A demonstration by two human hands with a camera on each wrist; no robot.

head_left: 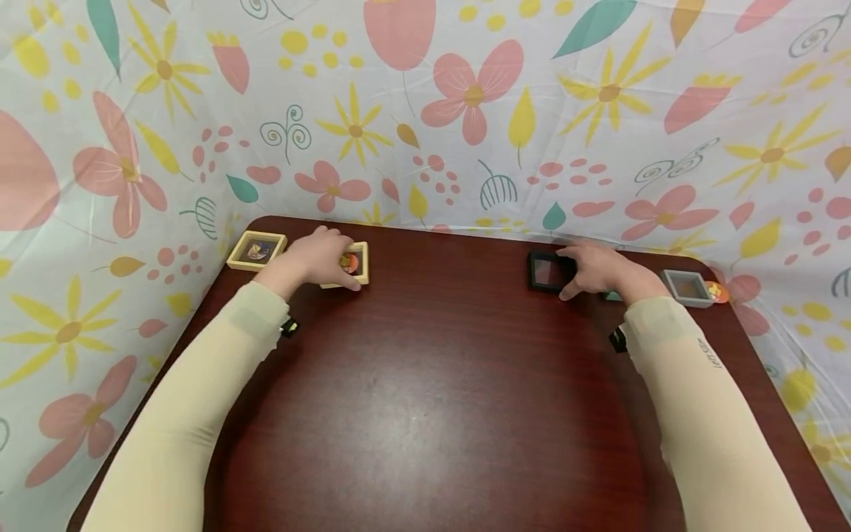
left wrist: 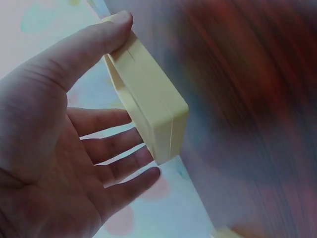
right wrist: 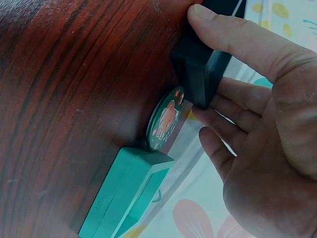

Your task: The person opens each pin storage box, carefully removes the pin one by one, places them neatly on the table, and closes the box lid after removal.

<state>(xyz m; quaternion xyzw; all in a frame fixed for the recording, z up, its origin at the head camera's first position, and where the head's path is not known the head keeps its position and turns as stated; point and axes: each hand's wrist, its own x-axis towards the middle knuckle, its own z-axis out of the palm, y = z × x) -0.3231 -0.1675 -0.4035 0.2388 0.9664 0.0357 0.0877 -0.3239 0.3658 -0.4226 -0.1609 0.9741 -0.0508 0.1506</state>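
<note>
My left hand (head_left: 318, 258) holds a pale yellow square frame (head_left: 365, 266) near the table's back edge. A round orange badge (head_left: 351, 263) shows inside it. In the left wrist view the thumb lies on one side of the yellow frame (left wrist: 153, 91), the fingers on the other. Toward the right, my right hand (head_left: 594, 269) grips a black square frame (head_left: 548, 273) between thumb and fingers. Beside the black frame (right wrist: 192, 69) in the right wrist view, a round green badge with a cartoon figure (right wrist: 166, 121) lies next to a teal frame (right wrist: 116, 191).
Another pale yellow frame (head_left: 239, 249) with a picture inside sits at the back left corner. At the far right a grey frame (head_left: 688, 287) stands beside an orange badge (head_left: 720, 292). A flower-patterned cloth (head_left: 432, 133) hangs behind the dark red table (head_left: 425, 384).
</note>
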